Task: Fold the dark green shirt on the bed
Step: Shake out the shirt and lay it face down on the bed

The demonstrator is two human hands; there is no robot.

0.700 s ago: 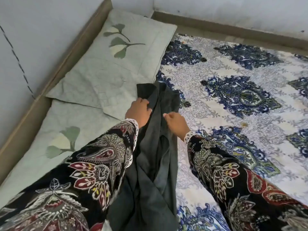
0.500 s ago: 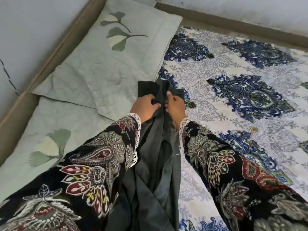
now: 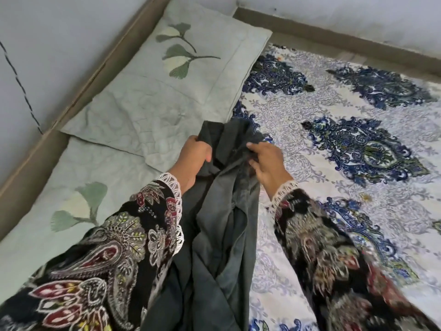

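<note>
The dark green shirt [image 3: 222, 240] hangs bunched in a long crumpled strip between my arms, over the bed [image 3: 310, 120]. My left hand [image 3: 193, 158] grips its top left edge in a closed fist. My right hand [image 3: 267, 166] pinches the top right part of the fabric with thumb and fingers. The shirt's upper end rests near the edge of a pillow, and its lower part drops out of view at the bottom. Both my sleeves are black with a paisley print and white lace cuffs.
Two pale green leaf-print pillows [image 3: 167, 96] [image 3: 78, 187] lie along the left by the wooden bed frame [image 3: 78, 91]. A white sheet with blue medallions covers the bed on the right. Grey walls close in at the left and back.
My hands, which were nearly touching at the top of the shirt, have drawn apart, spreading its upper edge. The camera view has shifted slightly.
</note>
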